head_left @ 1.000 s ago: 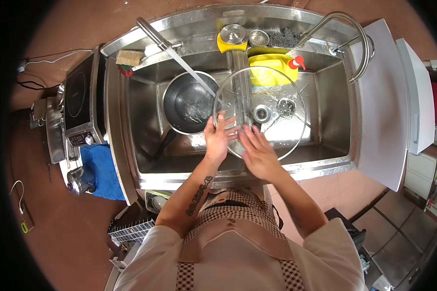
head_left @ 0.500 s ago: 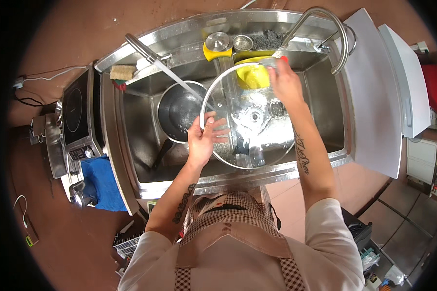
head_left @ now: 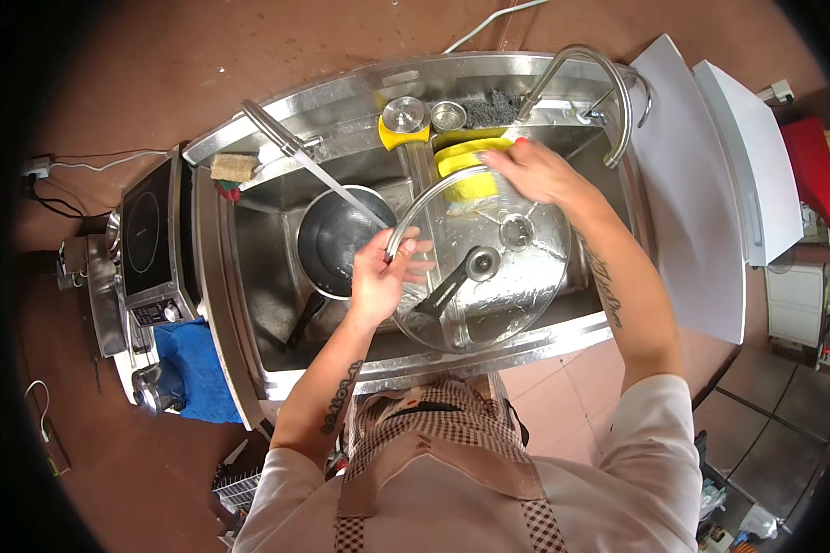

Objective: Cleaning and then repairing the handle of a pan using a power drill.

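My left hand (head_left: 383,276) holds the left rim of a clear glass lid (head_left: 498,313), thumb over the metal edge and fingers reaching under the glass. My right hand (head_left: 535,173) grips the lid's upper rim beside a yellow bottle (head_left: 470,184) with a red top. The lid hangs over the sink divider and right basin; its knob with a dark handle shows at its middle. In the left basin sits a dark frying pan (head_left: 332,240), its handle toward me, with running water (head_left: 350,201) falling just left of my left hand.
A steel double sink (head_left: 332,376) has two faucets (head_left: 277,129). An induction cooker (head_left: 152,240), blue cloth (head_left: 203,369) and sponge (head_left: 233,168) are at left. Along the back ledge lie small metal items (head_left: 448,115) and a scourer (head_left: 493,109). White panels (head_left: 678,230) stand at right.
My right hand has gone from the lid's near part up and right to its upper rim; the lid has shifted and turned. My left hand has moved a little left and down in view.
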Demonstrator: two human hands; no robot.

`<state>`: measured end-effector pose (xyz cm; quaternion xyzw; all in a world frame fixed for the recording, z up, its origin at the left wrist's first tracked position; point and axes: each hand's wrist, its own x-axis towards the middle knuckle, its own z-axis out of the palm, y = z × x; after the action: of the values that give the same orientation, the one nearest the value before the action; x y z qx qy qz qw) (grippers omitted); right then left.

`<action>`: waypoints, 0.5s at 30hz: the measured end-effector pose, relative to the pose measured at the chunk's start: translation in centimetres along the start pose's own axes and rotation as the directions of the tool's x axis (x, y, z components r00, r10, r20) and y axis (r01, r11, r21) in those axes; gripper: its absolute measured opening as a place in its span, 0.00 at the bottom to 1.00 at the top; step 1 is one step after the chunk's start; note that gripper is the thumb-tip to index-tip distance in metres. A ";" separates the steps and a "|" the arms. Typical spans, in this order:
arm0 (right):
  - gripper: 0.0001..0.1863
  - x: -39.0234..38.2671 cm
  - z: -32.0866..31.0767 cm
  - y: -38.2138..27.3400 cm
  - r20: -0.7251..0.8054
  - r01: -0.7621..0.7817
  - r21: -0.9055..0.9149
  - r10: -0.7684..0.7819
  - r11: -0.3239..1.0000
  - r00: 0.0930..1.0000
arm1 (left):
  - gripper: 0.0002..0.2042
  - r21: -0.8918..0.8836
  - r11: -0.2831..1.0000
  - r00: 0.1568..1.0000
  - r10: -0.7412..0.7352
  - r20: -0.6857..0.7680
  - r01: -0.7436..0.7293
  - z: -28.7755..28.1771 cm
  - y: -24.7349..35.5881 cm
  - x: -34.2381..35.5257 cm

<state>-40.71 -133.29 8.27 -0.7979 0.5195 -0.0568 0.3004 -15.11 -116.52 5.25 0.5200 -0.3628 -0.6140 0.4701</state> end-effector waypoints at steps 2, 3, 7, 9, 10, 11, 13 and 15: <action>0.33 -2.7 0.0 3.9 0.104 -0.186 0.526 0.154 0.830 0.983 | 0.15 -0.008 1.000 1.000 0.005 -0.017 -0.005 -1.1 0.3 0.1; 0.32 -4.9 0.2 4.9 0.324 -0.404 0.752 0.241 0.521 0.915 | 0.15 -0.116 0.993 0.996 0.006 -0.085 -0.016 -1.9 0.4 0.2; 0.22 -10.8 8.5 4.3 0.152 -0.113 0.982 0.279 -0.153 0.948 | 0.14 -0.357 0.927 0.957 0.011 -0.288 -0.118 -1.4 0.0 1.6; 0.19 -11.0 13.8 0.0 0.060 0.105 0.940 0.460 -0.325 0.886 | 0.13 -0.389 0.905 0.929 0.015 -0.370 -0.169 -0.3 -1.8 1.4; 0.16 -11.0 14.1 -2.6 0.142 0.153 0.852 0.502 -0.501 0.853 | 0.12 -0.385 0.904 0.909 0.010 -0.417 -0.187 0.6 -2.8 1.3; 0.16 -11.1 14.3 -3.6 0.103 0.228 0.838 0.553 -0.496 0.827 | 0.12 -0.448 0.877 0.906 -0.035 -0.421 -0.175 1.8 -3.7 0.6; 0.17 -11.6 13.2 -3.6 0.047 0.251 0.877 0.594 -0.409 0.803 | 0.11 -0.531 0.843 0.958 -0.083 -0.276 -0.080 2.4 -5.7 -0.6; 0.14 -12.2 11.1 0.2 -0.002 0.160 0.955 0.534 -0.251 0.845 | 0.11 -0.520 0.848 0.988 -0.145 -0.050 0.098 0.1 -6.3 -0.5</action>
<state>-41.94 -118.12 1.87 -0.1240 0.4503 -0.5639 0.6811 -16.47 -114.18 -0.47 0.4233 -0.1303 -0.6938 0.5679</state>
